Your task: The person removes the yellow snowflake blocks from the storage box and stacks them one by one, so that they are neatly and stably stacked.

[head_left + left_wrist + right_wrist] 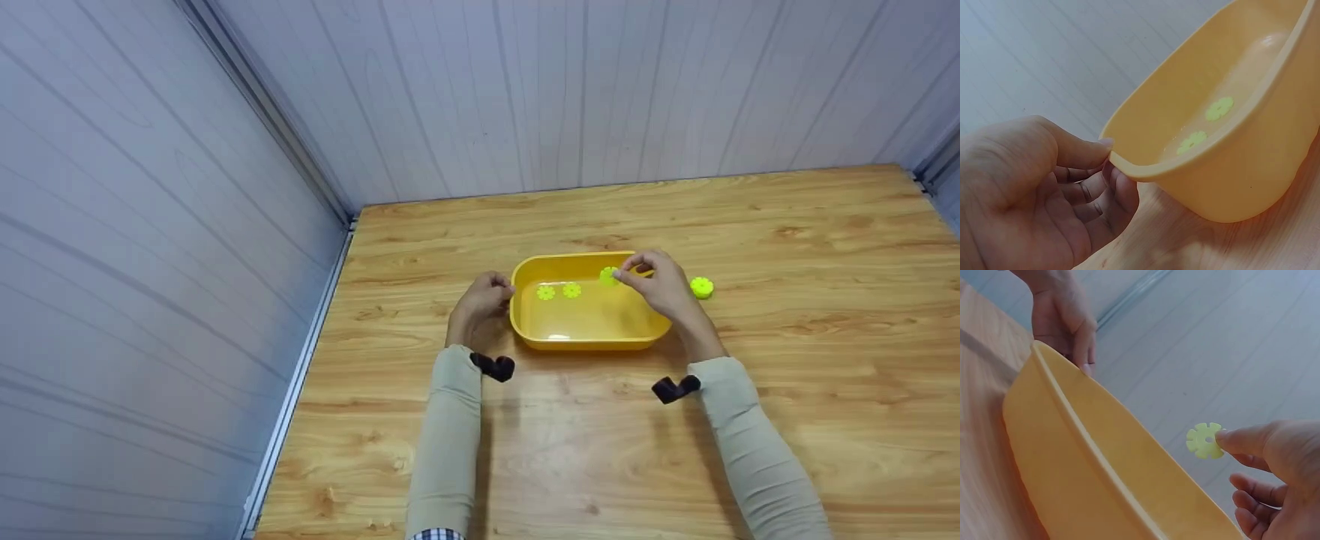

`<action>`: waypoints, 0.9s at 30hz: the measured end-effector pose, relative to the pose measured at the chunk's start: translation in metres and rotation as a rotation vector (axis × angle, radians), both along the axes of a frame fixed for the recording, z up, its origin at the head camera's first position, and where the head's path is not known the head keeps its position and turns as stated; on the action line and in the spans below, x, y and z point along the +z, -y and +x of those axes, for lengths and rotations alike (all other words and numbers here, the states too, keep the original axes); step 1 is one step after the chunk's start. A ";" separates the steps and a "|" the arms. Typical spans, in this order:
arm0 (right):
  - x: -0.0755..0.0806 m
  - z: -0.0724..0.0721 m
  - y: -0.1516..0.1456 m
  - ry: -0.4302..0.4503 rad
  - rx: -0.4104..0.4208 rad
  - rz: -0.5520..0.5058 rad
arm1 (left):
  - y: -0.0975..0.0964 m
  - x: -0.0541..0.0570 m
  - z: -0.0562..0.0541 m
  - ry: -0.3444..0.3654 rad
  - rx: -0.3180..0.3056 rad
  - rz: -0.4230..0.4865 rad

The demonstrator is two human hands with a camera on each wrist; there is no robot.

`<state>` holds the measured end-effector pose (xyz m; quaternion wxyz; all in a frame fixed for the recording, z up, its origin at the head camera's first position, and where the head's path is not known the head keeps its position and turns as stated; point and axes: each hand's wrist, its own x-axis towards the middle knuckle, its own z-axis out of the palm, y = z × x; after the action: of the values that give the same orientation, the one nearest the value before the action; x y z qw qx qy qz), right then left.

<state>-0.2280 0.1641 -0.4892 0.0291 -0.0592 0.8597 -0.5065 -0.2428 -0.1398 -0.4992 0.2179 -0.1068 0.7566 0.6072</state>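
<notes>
A yellow plastic basin point(592, 346) stands on the table. My left hand point(484, 298) pinches its left rim between thumb and curled fingers, seen close up in the left wrist view. Two flat, notched, flower-shaped yellow-green discs point(1219, 108) lie on the basin floor, side by side toward the left end. Above the basin's right end, my right hand point(660, 287) pinches a similar notched disc point(1204, 440) by its edge between thumb and fingers. That disc has a small hole in its middle, and its face shows in the right wrist view.
Just right of the basin, a small stack of the same yellow-green discs point(702, 287) sits on the wood-grain table point(825, 315). Pale panelled walls point(600, 90) rise behind the table and along its left side.
</notes>
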 end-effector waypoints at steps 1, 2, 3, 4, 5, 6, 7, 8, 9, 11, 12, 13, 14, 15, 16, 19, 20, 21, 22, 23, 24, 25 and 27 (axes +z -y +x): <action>0.001 0.000 -0.003 -0.001 -0.009 -0.004 | 0.000 0.000 0.000 -0.001 -0.001 -0.003; 0.001 0.000 -0.005 -0.003 -0.016 -0.003 | 0.000 -0.001 0.000 -0.004 -0.003 -0.005; 0.001 0.000 -0.008 -0.003 -0.026 -0.003 | 0.000 -0.001 0.000 -0.003 -0.002 -0.002; 0.001 0.000 -0.011 -0.003 -0.034 -0.001 | 0.000 0.000 0.000 -0.001 -0.001 -0.001; 0.001 0.000 -0.014 -0.003 -0.041 0.003 | 0.000 0.000 0.001 0.003 0.002 0.006; 0.001 0.000 -0.017 -0.006 -0.049 0.007 | 0.000 0.000 0.001 0.001 0.001 0.006; 0.000 0.000 -0.021 -0.006 -0.057 0.009 | 0.001 0.000 0.001 0.000 0.000 0.008; -0.001 0.001 -0.024 -0.004 -0.064 0.014 | 0.001 0.000 0.001 -0.002 -0.001 0.009; -0.002 0.001 -0.027 0.001 -0.073 0.016 | 0.001 0.000 0.001 -0.001 0.002 0.013; -0.004 0.001 -0.034 0.011 -0.092 0.021 | 0.001 0.000 0.001 0.001 0.003 0.014; -0.005 0.002 -0.037 0.018 -0.103 0.023 | 0.001 0.000 0.001 0.002 0.004 0.018; -0.006 0.002 -0.041 0.025 -0.114 0.024 | 0.002 0.000 0.002 0.004 0.006 0.021; -0.007 0.002 -0.044 0.030 -0.126 0.023 | 0.002 0.000 0.002 0.005 0.007 0.022; -0.008 0.003 -0.047 0.033 -0.138 0.021 | 0.001 0.000 0.002 0.003 0.005 0.022; -0.009 0.003 -0.051 0.034 -0.151 0.018 | 0.001 0.000 0.002 -0.002 0.000 0.014; -0.012 0.004 -0.061 0.033 -0.187 -0.002 | 0.001 0.000 0.001 -0.005 -0.005 0.009; -0.013 0.004 -0.064 0.032 -0.199 -0.010 | 0.000 0.000 0.001 -0.003 -0.002 0.015; -0.015 0.005 -0.067 0.031 -0.211 -0.015 | 0.000 0.000 0.001 0.000 0.002 0.024; -0.016 0.005 -0.070 0.031 -0.224 -0.021 | 0.000 0.000 0.001 0.000 0.001 0.019; -0.018 0.005 -0.074 0.034 -0.236 -0.028 | 0.000 0.000 0.001 0.003 0.003 0.023; -0.019 0.005 -0.077 0.039 -0.250 -0.030 | 0.000 0.001 0.001 0.003 0.004 0.024; -0.021 0.005 -0.080 0.046 -0.262 -0.030 | 0.000 0.001 0.001 0.003 0.005 0.025; -0.025 0.005 -0.087 0.075 -0.277 -0.023 | 0.000 0.001 0.002 -0.008 0.001 0.015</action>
<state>-0.2228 0.2511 -0.5141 -0.0097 0.0789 0.8520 -0.5175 -0.2409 -0.1402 -0.4987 0.2154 -0.1029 0.7530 0.6132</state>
